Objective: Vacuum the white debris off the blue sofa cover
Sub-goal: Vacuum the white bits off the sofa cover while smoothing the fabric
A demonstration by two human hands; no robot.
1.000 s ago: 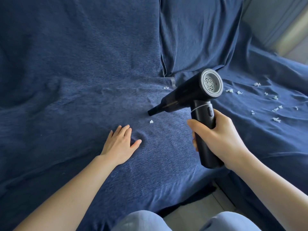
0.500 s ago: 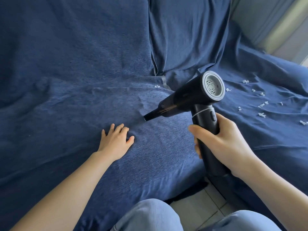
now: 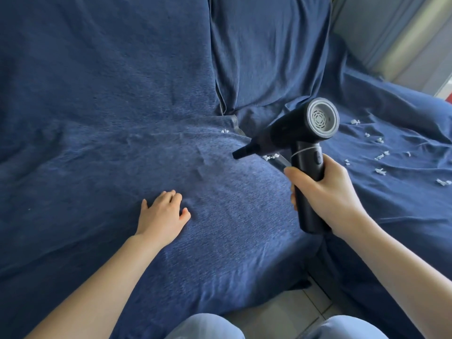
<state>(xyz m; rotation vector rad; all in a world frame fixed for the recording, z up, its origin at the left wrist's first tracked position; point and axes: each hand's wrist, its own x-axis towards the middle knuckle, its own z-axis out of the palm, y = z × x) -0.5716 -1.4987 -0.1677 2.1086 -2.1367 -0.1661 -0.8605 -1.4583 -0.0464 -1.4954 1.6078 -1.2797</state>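
A blue sofa cover point(image 3: 102, 133) drapes the seat and backrest. My right hand point(image 3: 327, 194) grips the handle of a black handheld vacuum point(image 3: 293, 135), whose narrow nozzle points left and down, just above the seat. White debris point(image 3: 271, 157) lies right below the vacuum's body. One small scrap point(image 3: 224, 131) sits near the seam at the back. Several more white scraps point(image 3: 380, 156) are scattered on the right seat section. My left hand point(image 3: 162, 216) rests on the cover, its fingers slightly bent.
A gap between the two seat sections shows pale floor tiles point(image 3: 281, 311). My knees in light blue trousers point(image 3: 205, 326) are at the bottom edge. A grey wall and window frame point(image 3: 403, 40) stand at the upper right.
The white scrap in front of my left hand is gone. The vacuum nozzle has moved right, toward the seam between the seat sections. My left hand's fingers have curled slightly.
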